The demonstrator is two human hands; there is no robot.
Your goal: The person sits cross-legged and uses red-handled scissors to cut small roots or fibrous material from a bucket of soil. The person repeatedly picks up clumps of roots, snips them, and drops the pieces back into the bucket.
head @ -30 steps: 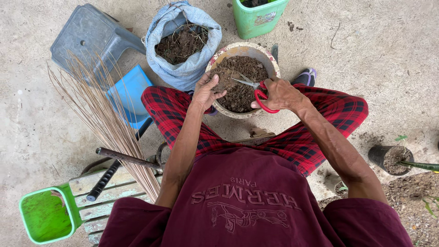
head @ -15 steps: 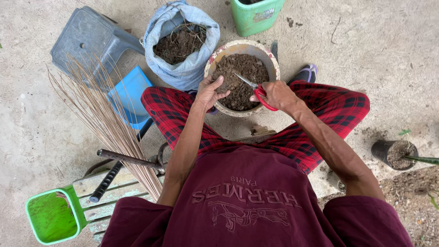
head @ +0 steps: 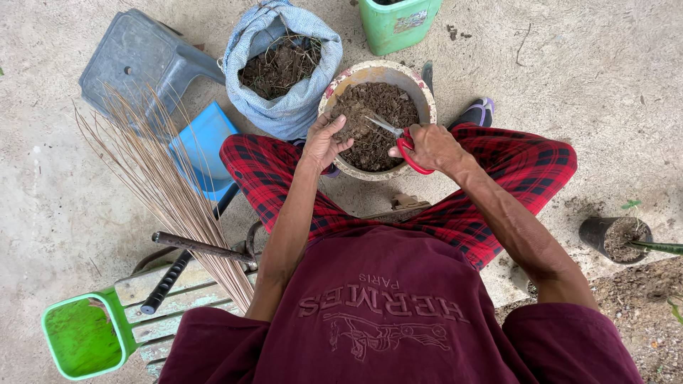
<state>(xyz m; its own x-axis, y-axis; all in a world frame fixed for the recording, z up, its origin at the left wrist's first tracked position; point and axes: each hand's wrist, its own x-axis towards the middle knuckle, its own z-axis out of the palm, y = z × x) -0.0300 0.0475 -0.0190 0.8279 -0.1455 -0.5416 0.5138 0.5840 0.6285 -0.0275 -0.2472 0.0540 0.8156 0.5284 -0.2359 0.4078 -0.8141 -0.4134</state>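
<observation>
Gripping the bowl (head: 340,92) rim, left hand (head: 326,142) has shifted closer.

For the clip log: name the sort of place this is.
Probably an outdoor potting spot on a concrete yard floor: a soil-filled bowl, an open sack of soil, and a small black nursery pot with a seedling.

scissors (head: 398,139): red handles | trousers (head: 526,171): red-black plaid | sack (head: 292,107): pale blue | dustpan (head: 206,149): blue
</observation>
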